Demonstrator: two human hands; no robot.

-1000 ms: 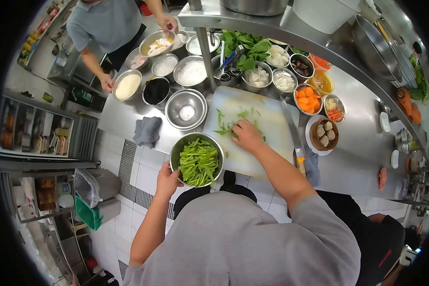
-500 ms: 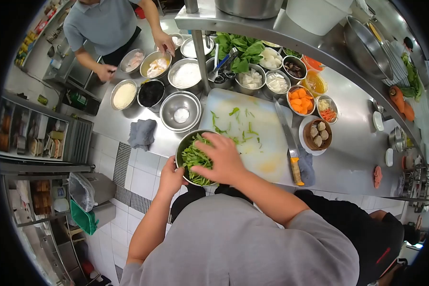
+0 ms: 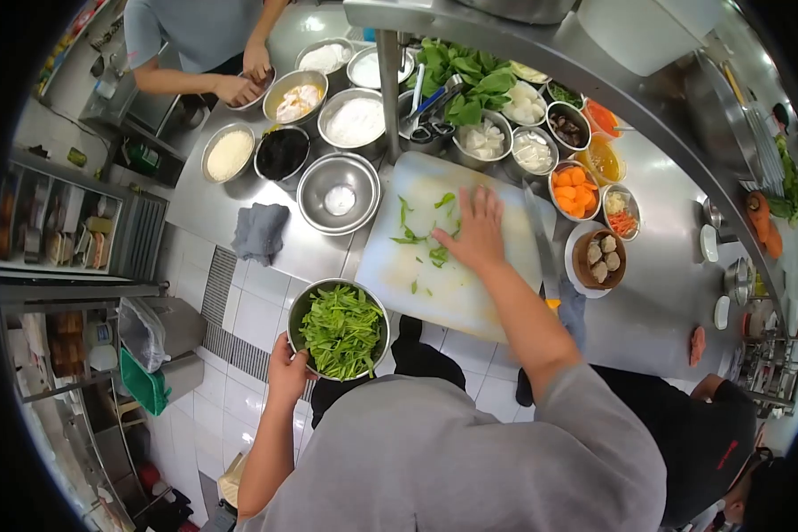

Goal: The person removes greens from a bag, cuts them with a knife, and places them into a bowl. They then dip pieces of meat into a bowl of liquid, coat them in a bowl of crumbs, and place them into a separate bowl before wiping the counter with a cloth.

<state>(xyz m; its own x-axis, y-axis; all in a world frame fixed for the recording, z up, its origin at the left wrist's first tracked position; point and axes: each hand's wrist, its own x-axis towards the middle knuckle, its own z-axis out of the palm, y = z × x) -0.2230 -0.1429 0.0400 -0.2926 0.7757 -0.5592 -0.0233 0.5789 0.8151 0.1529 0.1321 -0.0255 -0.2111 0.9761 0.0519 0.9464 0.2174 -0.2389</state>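
Observation:
My left hand (image 3: 287,371) grips the rim of a round metal bowl (image 3: 305,300) heaped with chopped green leaves (image 3: 341,332). The bowl is held in front of my body, off the counter's near edge. My right hand (image 3: 477,232) is laid palm down on the white cutting board (image 3: 452,301), fingers stretched out, holding nothing. Scraps of green leaf (image 3: 408,238) are scattered on the board left of that hand. Along the board's right side lies a long knife (image 3: 541,232), its handle partly hidden by my forearm.
A nested pair of metal bowls (image 3: 315,208) and a grey cloth (image 3: 260,232) are left of the board. Several ingredient bowls, orange carrot pieces (image 3: 574,191) and a steamer of dumplings (image 3: 599,262) surround it. Overhead runs a metal shelf (image 3: 541,35). Another person's hands (image 3: 244,80) work at far left.
My right hand has left the bowl and come down on the board. The bowl in my left hand has moved toward my body. The other person's hands have come together over a bowl.

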